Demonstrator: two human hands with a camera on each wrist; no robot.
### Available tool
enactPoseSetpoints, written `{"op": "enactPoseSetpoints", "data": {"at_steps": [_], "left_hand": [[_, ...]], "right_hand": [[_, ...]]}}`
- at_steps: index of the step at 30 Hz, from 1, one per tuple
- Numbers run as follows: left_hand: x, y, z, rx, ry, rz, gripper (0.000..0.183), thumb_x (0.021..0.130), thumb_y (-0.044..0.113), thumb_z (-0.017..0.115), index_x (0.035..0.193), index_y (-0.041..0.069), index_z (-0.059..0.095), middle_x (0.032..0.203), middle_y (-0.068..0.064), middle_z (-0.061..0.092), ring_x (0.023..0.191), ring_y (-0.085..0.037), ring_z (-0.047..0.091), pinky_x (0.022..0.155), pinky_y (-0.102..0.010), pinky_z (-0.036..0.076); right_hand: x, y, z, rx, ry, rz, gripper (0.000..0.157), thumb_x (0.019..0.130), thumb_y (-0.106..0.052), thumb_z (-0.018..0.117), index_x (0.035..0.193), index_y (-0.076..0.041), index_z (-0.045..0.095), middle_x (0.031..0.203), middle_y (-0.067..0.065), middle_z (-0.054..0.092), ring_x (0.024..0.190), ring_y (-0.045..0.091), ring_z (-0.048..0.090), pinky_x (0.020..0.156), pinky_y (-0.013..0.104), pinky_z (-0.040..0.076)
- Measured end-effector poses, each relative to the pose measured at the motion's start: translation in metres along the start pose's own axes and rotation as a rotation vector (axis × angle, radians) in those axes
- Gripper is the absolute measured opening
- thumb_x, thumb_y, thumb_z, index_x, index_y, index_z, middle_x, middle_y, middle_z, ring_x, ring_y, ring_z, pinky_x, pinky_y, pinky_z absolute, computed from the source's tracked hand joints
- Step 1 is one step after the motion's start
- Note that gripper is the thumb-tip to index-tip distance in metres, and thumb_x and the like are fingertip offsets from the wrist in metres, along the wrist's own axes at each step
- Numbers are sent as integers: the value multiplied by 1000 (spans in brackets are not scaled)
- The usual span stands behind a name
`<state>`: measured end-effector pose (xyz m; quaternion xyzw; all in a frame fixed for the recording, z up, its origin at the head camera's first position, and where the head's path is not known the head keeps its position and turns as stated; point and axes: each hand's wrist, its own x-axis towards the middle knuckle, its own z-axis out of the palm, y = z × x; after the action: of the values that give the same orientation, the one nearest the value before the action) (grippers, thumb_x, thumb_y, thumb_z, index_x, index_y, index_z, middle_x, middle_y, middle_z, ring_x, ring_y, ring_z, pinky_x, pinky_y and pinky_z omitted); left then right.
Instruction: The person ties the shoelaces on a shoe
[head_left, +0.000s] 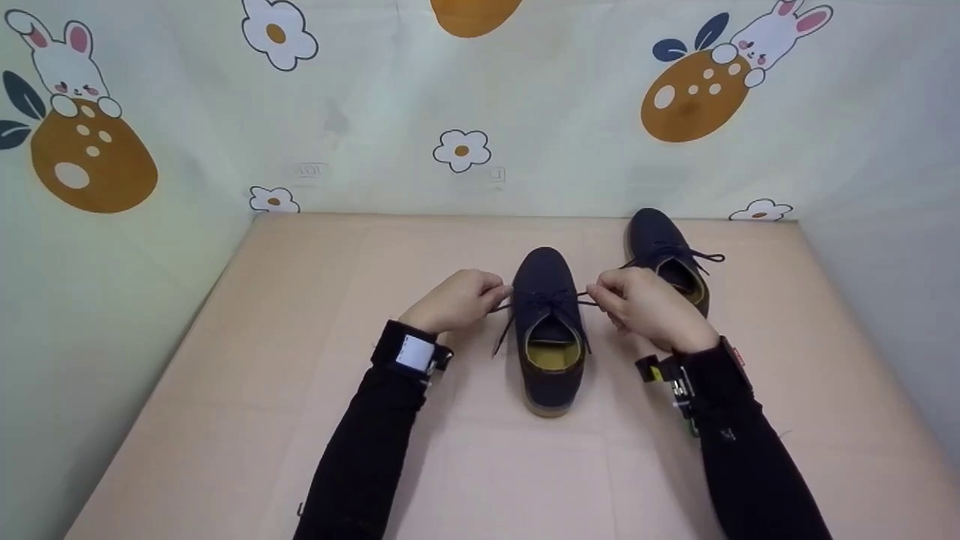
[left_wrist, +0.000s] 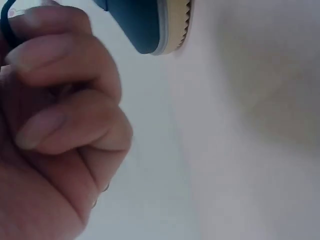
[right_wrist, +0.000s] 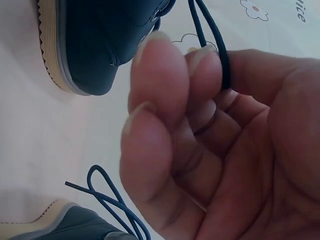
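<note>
A dark navy lace-up shoe [head_left: 551, 382] with a yellowish insole stands on the table, toe pointing away. On its left side my left hand [head_left: 460, 298] pinches a loop of the shoelace. The left wrist view shows curled fingers [left_wrist: 75, 107] with dark lace at the top corner. Across the shoe, my right hand [head_left: 649, 304] pinches the opposite lace loop, drawn out sideways. In the right wrist view the doubled lace [right_wrist: 216, 37] runs between thumb and index finger. Loose lace ends hang down both sides of the shoe.
A second navy shoe [head_left: 654, 231] stands behind my right hand near the back edge, its laces in a bow. Pale patterned cloth [head_left: 375, 135] forms walls at the back and sides of the light table [head_left: 300, 337]. Each wrist wears a strapped device.
</note>
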<state>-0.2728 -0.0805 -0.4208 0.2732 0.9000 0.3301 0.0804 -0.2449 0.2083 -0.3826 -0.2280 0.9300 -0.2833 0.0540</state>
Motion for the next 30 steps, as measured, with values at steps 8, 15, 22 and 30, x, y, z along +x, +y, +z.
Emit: {"op": "enactPoseSetpoints", "data": {"at_steps": [8, 15, 22, 30], "left_hand": [[-7, -3, -10, 175, -90, 7, 41, 105, 20, 44, 64, 15, 41, 59, 6, 35, 56, -12, 38, 59, -29, 35], [-9, -6, -12, 134, -103, -7, 42, 106, 24, 43, 66, 15, 42, 60, 6, 36, 56, -12, 38, 60, -29, 35], [-13, -11, -10, -47, 92, 5, 49, 107, 33, 43, 62, 15, 36, 57, 7, 31, 52, -12, 30, 55, -30, 29], [-17, -11, 3, 159, 139, 135, 44, 104, 22, 51, 62, 16, 39, 58, 9, 32, 53, -9, 36, 55, -27, 33]], "right_hand": [[0, 4, 3, -166, 42, -97, 37, 98, -16, 57, 63, -17, 46, 56, -7, 43, 55, 13, 47, 56, 30, 38], [1, 4, 0, -121, 88, -59, 38, 101, -22, 56, 64, -17, 46, 57, -7, 42, 53, 14, 47, 56, 31, 37], [2, 1, 5, 55, 100, -8, 40, 104, -31, 51, 68, -14, 48, 51, -4, 52, 45, 16, 54, 50, 30, 38], [-15, 16, 22, 47, 171, -77, 37, 100, -15, 59, 64, -17, 48, 54, -9, 48, 49, 12, 47, 48, 26, 37]]}}
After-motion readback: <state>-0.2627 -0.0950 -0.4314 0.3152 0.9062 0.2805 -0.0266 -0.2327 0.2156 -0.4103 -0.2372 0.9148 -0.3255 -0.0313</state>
